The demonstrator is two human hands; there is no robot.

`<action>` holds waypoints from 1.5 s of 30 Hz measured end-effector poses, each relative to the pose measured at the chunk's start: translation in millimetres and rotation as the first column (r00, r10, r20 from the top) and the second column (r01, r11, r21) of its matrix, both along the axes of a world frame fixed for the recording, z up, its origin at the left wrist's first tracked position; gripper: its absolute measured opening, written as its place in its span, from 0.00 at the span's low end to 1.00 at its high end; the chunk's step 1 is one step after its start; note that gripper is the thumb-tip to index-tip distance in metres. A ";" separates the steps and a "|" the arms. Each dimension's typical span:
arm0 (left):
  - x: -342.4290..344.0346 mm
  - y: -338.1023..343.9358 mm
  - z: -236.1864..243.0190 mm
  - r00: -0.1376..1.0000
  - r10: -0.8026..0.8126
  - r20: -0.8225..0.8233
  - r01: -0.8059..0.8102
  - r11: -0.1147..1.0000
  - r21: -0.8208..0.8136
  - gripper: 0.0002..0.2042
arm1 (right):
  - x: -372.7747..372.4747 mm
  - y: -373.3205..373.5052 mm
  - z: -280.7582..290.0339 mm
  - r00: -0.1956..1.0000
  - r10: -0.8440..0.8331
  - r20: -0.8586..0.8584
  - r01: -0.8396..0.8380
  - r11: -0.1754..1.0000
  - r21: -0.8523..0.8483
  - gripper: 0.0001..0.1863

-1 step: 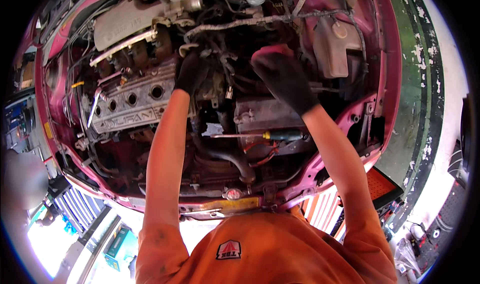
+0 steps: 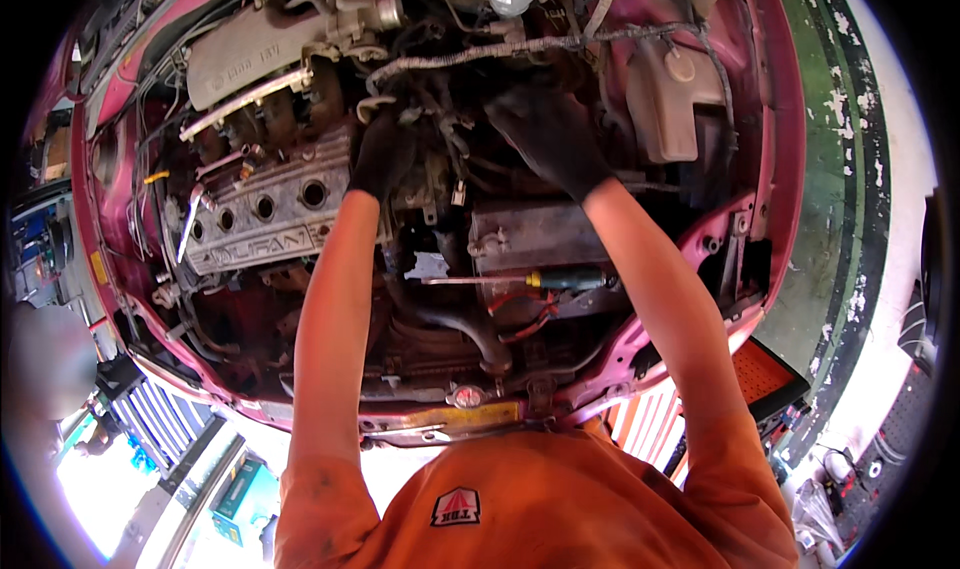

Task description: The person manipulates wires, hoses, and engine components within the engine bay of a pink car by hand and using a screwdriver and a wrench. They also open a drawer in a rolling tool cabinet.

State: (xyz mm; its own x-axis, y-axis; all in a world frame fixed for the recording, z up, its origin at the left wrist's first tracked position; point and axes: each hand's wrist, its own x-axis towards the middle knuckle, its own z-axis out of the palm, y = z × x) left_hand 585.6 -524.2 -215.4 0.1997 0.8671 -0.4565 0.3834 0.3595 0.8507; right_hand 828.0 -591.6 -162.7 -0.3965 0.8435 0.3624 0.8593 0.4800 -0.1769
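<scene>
My left hand [image 2: 385,154], in a black glove, reaches down beside the end of the engine's valve cover [image 2: 265,204]. Its fingers disappear among dark hoses and wires there. My right hand [image 2: 550,134], gloved in black too, is further right, below a taped wiring harness [image 2: 500,52]. Its fingertips merge with the dark parts of the engine bay, so I cannot make out a grip. A screwdriver [image 2: 565,279] with a dark green and yellow handle lies across a grey, box-like part [image 2: 535,229], nearer to me than both hands.
A ratchet-like metal tool [image 2: 190,219] rests at the valve cover's left end. A translucent plastic reservoir [image 2: 670,104] stands right of my right hand. The radiator cap [image 2: 467,397] is on the pink front edge. An orange-topped tool cart [image 2: 765,379] stands outside the car at right.
My right hand has shifted a little left and up, deeper into the hoses. A pink patch just beyond its fingers no longer shows. My left hand stays nearly in place.
</scene>
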 end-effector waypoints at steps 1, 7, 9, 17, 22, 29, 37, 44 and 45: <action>-1.8 -0.4 -7.1 1.000 -0.019 0.013 0.018 1.000 0.010 0.22 | -4.1 31.4 -22.5 1.000 0.009 0.001 -0.009 0.998 -0.069 0.12; -11.8 -0.2 -18.6 0.997 -0.049 -0.051 0.052 0.998 0.045 0.24 | -48.8 117.1 -106.0 0.939 -0.218 -0.265 0.079 0.888 -0.452 0.17; -10.9 -0.5 -11.6 0.985 -0.116 -0.125 0.121 0.992 0.034 0.27 | -54.1 127.1 -119.0 0.912 -0.268 -0.310 0.099 0.879 -0.467 0.18; -12.9 -0.5 -11.7 0.979 -0.147 -0.138 0.167 0.975 0.146 0.36 | -76.6 135.6 -162.4 0.877 -0.321 -0.358 0.107 0.856 -0.505 0.28; -12.2 0.2 -10.6 0.988 -0.118 -0.102 0.130 0.985 0.115 0.35 | -62.0 145.4 -136.5 0.860 -0.391 -0.327 0.045 0.696 -0.716 0.26; 0.6 -0.1 7.8 0.966 -0.166 -0.198 0.223 0.923 0.314 0.36 | -45.2 141.9 -143.7 0.878 -0.313 -0.362 0.044 0.806 -0.590 0.24; -4.8 -5.4 4.3 0.931 -0.220 -0.291 0.308 0.902 0.302 0.34 | -55.6 136.4 -144.2 0.903 -0.092 -0.420 -0.076 0.927 -0.367 0.23; -7.2 -3.4 7.9 0.916 -0.211 -0.342 0.306 0.917 0.254 0.32 | -67.7 151.3 -96.9 0.847 -0.007 -0.531 -0.347 0.749 -0.564 0.19; -7.8 -3.5 6.5 0.925 -0.205 -0.320 0.309 0.896 0.320 0.32 | -69.1 152.9 -101.2 0.849 0.016 -0.529 -0.345 0.773 -0.532 0.19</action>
State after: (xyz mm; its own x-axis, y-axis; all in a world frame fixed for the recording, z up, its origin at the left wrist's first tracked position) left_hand 577.8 -527.7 -208.9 0.3520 0.9157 -0.1939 0.6539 -0.0924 0.7509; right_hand 758.9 -438.7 -263.9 -0.4826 0.8758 0.0011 0.4927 0.2725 -0.8264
